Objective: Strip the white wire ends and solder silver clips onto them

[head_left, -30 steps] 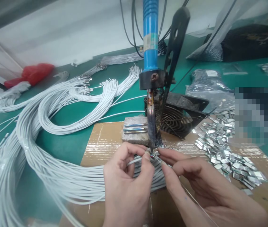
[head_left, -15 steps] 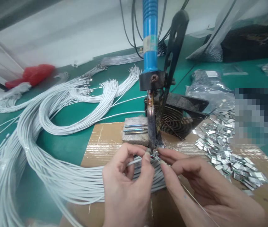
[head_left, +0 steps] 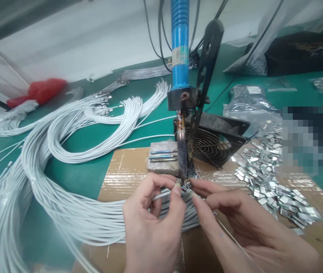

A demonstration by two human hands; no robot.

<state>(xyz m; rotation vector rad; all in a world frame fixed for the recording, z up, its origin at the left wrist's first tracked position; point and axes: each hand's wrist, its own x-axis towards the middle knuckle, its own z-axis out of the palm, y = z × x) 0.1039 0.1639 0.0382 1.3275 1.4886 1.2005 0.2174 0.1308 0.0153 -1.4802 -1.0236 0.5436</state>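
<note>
My left hand (head_left: 157,223) pinches a white cable (head_left: 158,196) between thumb and forefinger, with its end at the iron's tip. In my right hand (head_left: 235,216), thumb and fingers close on a thin solder wire (head_left: 232,237) that trails down to the lower right. A small metal piece (head_left: 187,185) shows between the fingertips, partly hidden. Directly above stands a blue-handled soldering iron (head_left: 180,57), its dark tip reaching down to the cable end. Under both hands runs a thick bundle of white cables (head_left: 98,218).
A cardboard sheet (head_left: 133,163) covers the green table. Many small metal connector shells (head_left: 275,185) lie heaped at the right. Behind the iron sits a black fan (head_left: 215,146), beside a grey block (head_left: 163,165) with spare tips. Plastic bags (head_left: 249,100) lie farther back.
Hardly anything differs. Both hands keep their grip at the iron's tip, and the view has shifted very slightly.
</note>
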